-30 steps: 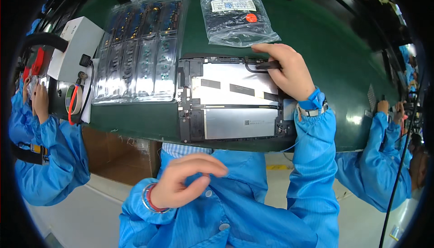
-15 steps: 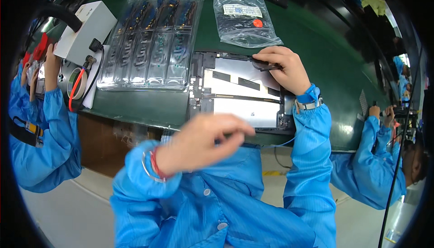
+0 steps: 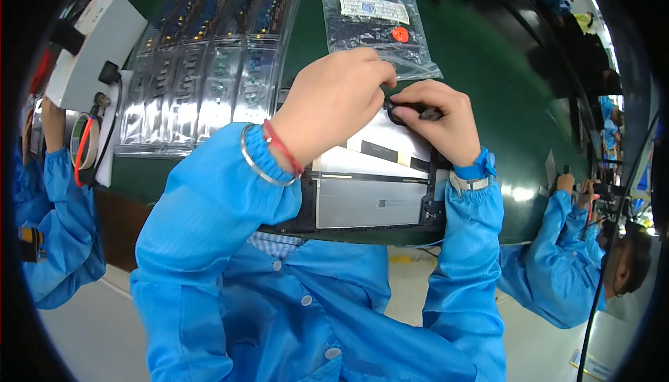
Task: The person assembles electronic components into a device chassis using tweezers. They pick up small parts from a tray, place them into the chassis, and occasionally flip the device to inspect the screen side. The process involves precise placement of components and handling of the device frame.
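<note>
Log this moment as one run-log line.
left hand: over open device | right hand: pinching small black part | fingertips meet | green belt

Clad in a bright blue smock [image 3: 306,312] with snap buttons down the front and elastic cuffs. Checked blue collar showing beneath. Around the wrist behind the left hand [image 3: 334,107], a thin silver bangle and a red cord. Behind the right hand [image 3: 442,121], a pale wrist strap under the cuff.
</note>
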Demonstrator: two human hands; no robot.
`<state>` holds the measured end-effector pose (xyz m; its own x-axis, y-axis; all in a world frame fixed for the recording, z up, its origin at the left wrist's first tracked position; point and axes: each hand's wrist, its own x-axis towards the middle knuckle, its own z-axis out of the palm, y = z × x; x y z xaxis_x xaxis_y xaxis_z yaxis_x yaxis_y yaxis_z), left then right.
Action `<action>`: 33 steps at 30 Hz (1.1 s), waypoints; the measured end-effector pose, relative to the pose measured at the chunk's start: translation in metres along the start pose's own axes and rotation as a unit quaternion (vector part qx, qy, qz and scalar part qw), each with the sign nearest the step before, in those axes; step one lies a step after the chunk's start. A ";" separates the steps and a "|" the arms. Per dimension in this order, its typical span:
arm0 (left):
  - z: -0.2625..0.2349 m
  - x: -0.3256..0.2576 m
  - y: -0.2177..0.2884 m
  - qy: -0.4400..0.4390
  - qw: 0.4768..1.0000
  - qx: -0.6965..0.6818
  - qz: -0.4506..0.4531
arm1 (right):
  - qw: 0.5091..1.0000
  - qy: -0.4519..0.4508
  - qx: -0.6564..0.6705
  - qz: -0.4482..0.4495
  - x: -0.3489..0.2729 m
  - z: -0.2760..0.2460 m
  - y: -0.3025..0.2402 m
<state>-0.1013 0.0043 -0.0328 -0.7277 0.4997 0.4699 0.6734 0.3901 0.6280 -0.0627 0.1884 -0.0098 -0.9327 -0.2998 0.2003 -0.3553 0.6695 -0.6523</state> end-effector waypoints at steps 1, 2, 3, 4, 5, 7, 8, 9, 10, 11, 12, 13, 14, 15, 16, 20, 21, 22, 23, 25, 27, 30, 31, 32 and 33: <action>-0.002 -0.003 0.003 0.003 1.000 -0.006 0.000 | 1.000 0.005 0.002 0.011 0.000 0.002 0.002; -0.003 -0.004 0.004 0.006 1.000 -0.011 0.000 | 1.000 0.009 0.004 0.022 0.000 0.003 0.004; -0.002 -0.006 0.003 0.018 1.000 -0.012 0.012 | 1.000 0.013 0.000 0.011 -0.001 0.005 0.006; -0.002 -0.005 0.001 0.029 0.999 -0.013 0.019 | 1.000 0.018 -0.005 0.016 0.000 0.006 0.006; -0.003 -0.005 0.000 0.040 0.999 -0.013 0.026 | 0.999 0.022 -0.011 0.021 0.000 0.008 0.004; -0.003 -0.005 -0.002 0.056 0.998 -0.010 0.037 | 0.998 0.011 -0.026 0.057 0.000 0.008 -0.004; -0.003 -0.006 -0.002 0.061 0.997 -0.007 0.041 | 0.998 0.019 -0.031 0.053 0.000 0.008 -0.005; -0.002 -0.007 -0.003 0.065 0.997 -0.003 0.046 | 0.998 0.027 -0.037 0.049 -0.001 0.009 -0.005; -0.002 -0.006 -0.003 0.062 0.997 0.002 0.047 | 0.998 0.037 -0.041 0.044 -0.001 0.010 -0.005; -0.003 -0.006 -0.004 0.060 0.997 0.008 0.048 | 0.998 0.037 -0.037 0.047 -0.001 0.009 -0.007; -0.002 -0.006 -0.004 0.057 0.997 0.013 0.049 | 0.998 0.036 -0.033 0.050 -0.001 0.007 -0.008; -0.002 -0.007 -0.005 0.060 0.997 0.015 0.050 | 0.998 0.037 -0.029 0.052 -0.001 0.007 -0.009; -0.001 -0.008 -0.005 0.064 0.996 0.018 0.051 | 0.997 0.036 -0.020 0.061 -0.001 0.007 -0.008; -0.001 -0.009 -0.005 0.067 0.996 0.019 0.052 | 0.997 0.036 -0.012 0.070 -0.002 0.007 -0.008; -0.001 -0.009 -0.005 0.063 0.997 0.022 0.047 | 0.996 0.036 -0.003 0.079 -0.002 0.006 -0.007; 0.001 -0.011 -0.003 0.057 0.997 0.023 0.036 | 0.994 0.038 0.042 0.093 -0.004 0.003 -0.007; 0.001 -0.012 -0.002 0.059 0.997 0.021 0.036 | 0.994 0.041 0.051 0.084 -0.005 0.002 -0.004; 0.001 -0.012 0.000 0.043 0.998 0.016 0.033 | 0.994 0.044 0.061 0.075 -0.006 0.000 -0.002; -0.002 -0.014 0.003 0.027 0.999 0.011 0.030 | 0.994 0.041 0.061 0.081 -0.007 -0.001 -0.002; -0.004 -0.016 0.010 0.006 0.999 0.025 0.023 | 0.993 0.035 0.061 0.093 -0.009 -0.004 -0.004; -0.004 -0.017 0.014 -0.006 0.998 0.064 0.015 | 0.993 0.037 0.072 0.091 -0.009 -0.005 -0.003; 0.000 -0.021 0.016 -0.007 0.999 0.052 0.011 | 0.991 0.041 0.091 0.084 -0.008 -0.001 0.002; 0.001 -0.020 0.017 -0.012 0.998 0.062 0.005 | 0.991 0.043 0.097 0.082 -0.008 -0.001 0.003; 0.002 -0.019 0.017 -0.016 0.997 0.072 -0.001 | 0.991 0.047 0.098 0.080 -0.008 0.000 0.004; 0.003 -0.017 0.018 -0.020 0.996 0.082 -0.007 | 0.991 0.050 0.099 0.078 -0.007 0.000 0.004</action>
<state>-0.0762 0.0049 -0.0315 -0.7339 0.5223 0.4343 0.6775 0.5169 0.5232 -0.0574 0.1936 -0.0139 -0.9804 -0.1274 0.1501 -0.1958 0.5537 -0.8094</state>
